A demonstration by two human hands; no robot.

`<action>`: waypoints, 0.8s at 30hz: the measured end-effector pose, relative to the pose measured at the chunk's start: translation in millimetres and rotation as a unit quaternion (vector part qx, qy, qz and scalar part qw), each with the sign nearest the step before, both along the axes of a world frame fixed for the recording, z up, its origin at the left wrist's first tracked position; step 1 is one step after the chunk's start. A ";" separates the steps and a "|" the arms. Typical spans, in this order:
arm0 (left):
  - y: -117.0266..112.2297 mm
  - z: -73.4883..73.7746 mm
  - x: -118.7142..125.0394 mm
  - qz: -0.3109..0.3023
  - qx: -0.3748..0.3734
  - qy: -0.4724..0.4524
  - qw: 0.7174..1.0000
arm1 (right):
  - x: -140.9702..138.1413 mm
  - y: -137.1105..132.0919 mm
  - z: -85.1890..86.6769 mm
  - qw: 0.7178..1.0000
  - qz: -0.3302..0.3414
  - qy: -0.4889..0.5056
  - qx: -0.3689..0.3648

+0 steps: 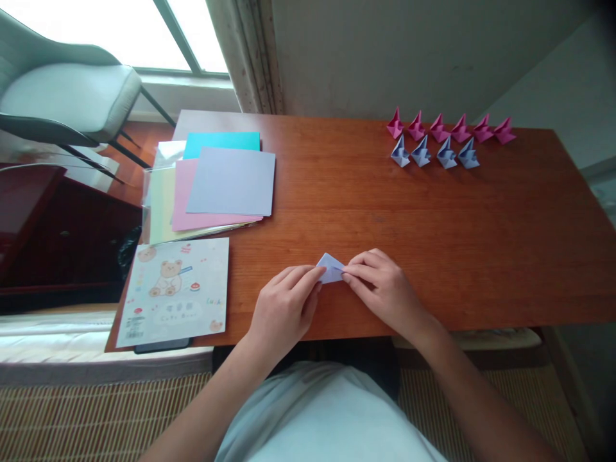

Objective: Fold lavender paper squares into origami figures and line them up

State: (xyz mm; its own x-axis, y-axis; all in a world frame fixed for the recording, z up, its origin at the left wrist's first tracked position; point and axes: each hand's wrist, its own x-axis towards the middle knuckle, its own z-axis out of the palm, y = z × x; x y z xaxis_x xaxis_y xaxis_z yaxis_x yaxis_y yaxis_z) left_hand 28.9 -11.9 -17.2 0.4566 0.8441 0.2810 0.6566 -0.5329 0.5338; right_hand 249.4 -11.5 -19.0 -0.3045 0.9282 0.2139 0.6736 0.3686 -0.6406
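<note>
Near the front edge of the wooden table [337, 199], a small folded piece of pale lavender paper [330, 264] is between my two hands. My left hand [287, 300] grips its left side with thumb and fingers closed. At the right corner, my right hand [378, 282] pinches the paper between thumb and fingertips. One corner of the paper points away from me. Its lower edge is partly hidden by my fingers.
Several pink origami figures [439, 128] line the back right, with a row of lavender origami figures [446, 154] before them. Loose coloured sheets [231, 183] lie at the left, above a bear-printed pad [173, 292]. A dark flat object [162, 346] sticks out underneath. A chair [72, 96] stands beyond.
</note>
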 end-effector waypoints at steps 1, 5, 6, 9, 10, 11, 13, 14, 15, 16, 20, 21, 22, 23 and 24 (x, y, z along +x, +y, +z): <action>0.0 -0.2 0.6 0.005 0.001 0.000 1.000 | -1.5 0.9 0.4 1.000 -0.008 -0.002 -0.009; 0.6 0.7 2.8 0.018 0.006 -0.001 1.000 | -7.1 2.9 2.7 0.999 -0.039 -0.015 -0.034; 0.7 1.1 3.4 0.022 0.007 0.001 1.000 | -8.6 3.2 3.2 0.998 -0.050 -0.020 -0.037; 0.9 1.6 4.9 0.030 0.011 0.004 0.999 | -13.8 4.0 4.1 0.995 -0.080 -0.037 -0.040; 0.8 1.4 5.3 0.032 0.013 0.006 0.999 | -15.6 4.4 4.2 0.994 -0.088 -0.044 -0.041; 0.7 1.2 5.6 0.033 0.015 0.008 0.999 | -17.4 4.7 4.2 0.993 -0.095 -0.051 -0.042; 0.4 0.6 6.2 0.035 0.016 0.012 0.999 | -20.7 5.4 4.0 0.991 -0.107 -0.060 -0.046; 0.3 0.2 6.5 0.037 0.014 0.012 0.999 | -22.1 5.8 3.8 0.991 -0.113 -0.062 -0.047; 0.1 -0.1 6.8 0.037 0.009 0.012 0.999 | -23.2 6.0 3.5 0.990 -0.118 -0.063 -0.048; -0.1 -0.4 7.1 0.036 0.002 0.010 0.999 | -24.2 6.2 3.3 0.989 -0.124 -0.063 -0.049; -0.8 -1.6 8.3 0.024 -0.014 0.007 1.000 | -26.8 6.8 2.4 0.987 -0.141 -0.066 -0.049; -1.0 -1.9 8.4 0.022 -0.012 0.008 1.000 | -27.5 6.9 2.4 0.986 -0.144 -0.068 -0.049; -1.2 -2.1 8.5 0.021 -0.010 0.009 1.000 | -28.3 7.1 2.5 0.986 -0.146 -0.070 -0.048; -1.4 -2.3 8.6 0.020 -0.009 0.009 1.000 | -29.2 7.2 2.7 0.985 -0.149 -0.074 -0.048; -1.6 -2.4 8.7 0.020 -0.009 0.008 1.000 | -30.1 7.4 2.9 0.984 -0.153 -0.079 -0.047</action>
